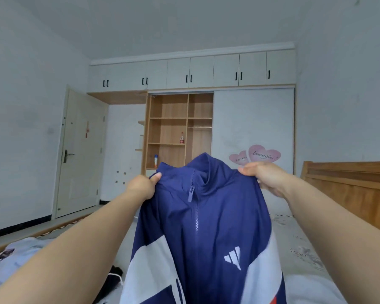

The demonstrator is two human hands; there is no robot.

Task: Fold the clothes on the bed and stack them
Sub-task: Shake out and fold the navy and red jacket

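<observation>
The person holds a navy zip jacket (206,227) up in the air over the bed (303,244), front facing them. The left hand (142,186) pinches one shoulder by the collar and the right hand (263,176) grips the other, likely so the jacket hangs straight before folding. A dark garment (114,273) and a pale one (15,253) lie unfolded on the bed

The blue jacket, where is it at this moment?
In the head view the blue jacket hangs at centre, above the bed, held up at its shoulders by the left hand and the right hand.
</observation>
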